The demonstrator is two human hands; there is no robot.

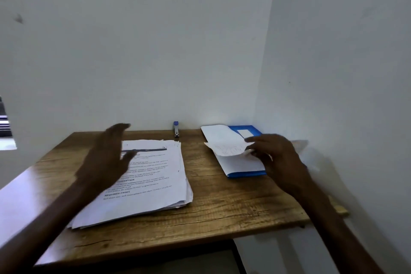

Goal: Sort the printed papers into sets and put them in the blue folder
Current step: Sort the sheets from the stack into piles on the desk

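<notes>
A thick stack of printed papers (153,176) lies on the left half of the wooden table (222,204). My left hand (106,153) hovers over the stack's upper left part, fingers straight and blurred by motion. At the back right lies the blue folder (246,173) with white sheets (219,135) on top of it. My right hand (275,158) pinches the curled edge of a sheet (226,148) there, lifting and bending it over the folder.
A small blue and grey stapler (176,129) stands at the back edge against the wall. White walls close in behind and on the right. Bare wood shows between the stack and the folder and along the front.
</notes>
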